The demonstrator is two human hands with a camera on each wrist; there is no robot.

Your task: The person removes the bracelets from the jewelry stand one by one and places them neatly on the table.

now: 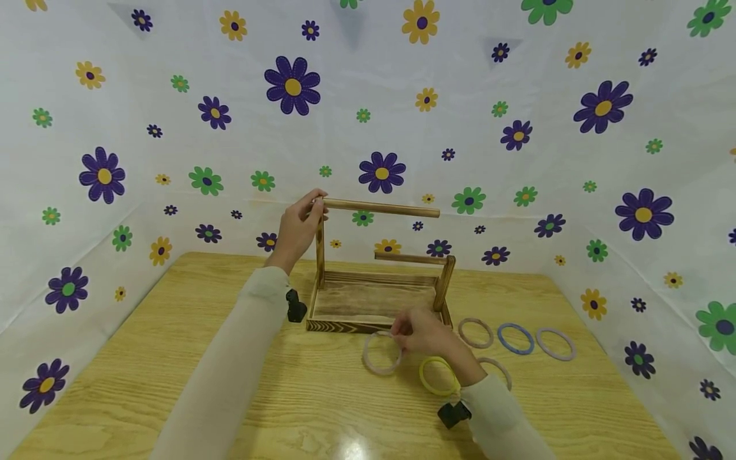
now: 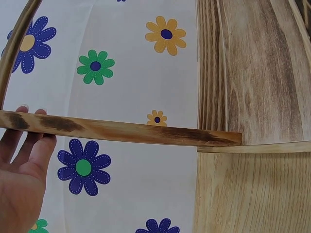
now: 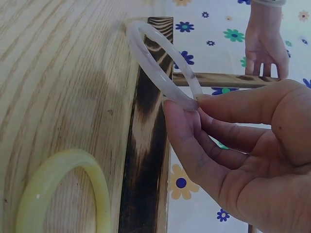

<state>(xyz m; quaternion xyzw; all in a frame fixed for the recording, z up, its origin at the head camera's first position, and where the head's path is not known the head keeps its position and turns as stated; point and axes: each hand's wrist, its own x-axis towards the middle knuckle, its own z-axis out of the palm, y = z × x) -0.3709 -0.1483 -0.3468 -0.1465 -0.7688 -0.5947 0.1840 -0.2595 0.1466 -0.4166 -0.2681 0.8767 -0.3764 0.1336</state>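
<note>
A wooden stand has a tray base (image 1: 345, 326), a taller left post (image 1: 320, 259) with a long upper rod (image 1: 379, 207), and a shorter right post with a lower rod (image 1: 408, 258). My left hand (image 1: 296, 230) holds the top of the left post, fingers and thumb about it in the left wrist view. In front of the tray, my right hand (image 1: 422, 332) pinches a whitish bangle (image 3: 154, 73) between thumb and index finger. That bangle is tilted up off the table in the right wrist view. Closest to the right forearm lies a yellow bangle (image 1: 423, 377).
To the right on the wooden table (image 1: 322, 409) lie a brownish bangle (image 1: 475, 321), a blue bangle (image 1: 517, 351) and a pale pinkish bangle (image 1: 539, 337). A beige bangle (image 1: 501, 365) is partly hidden by the right forearm. Flower-patterned cloth (image 1: 356, 76) surrounds the table's back and sides.
</note>
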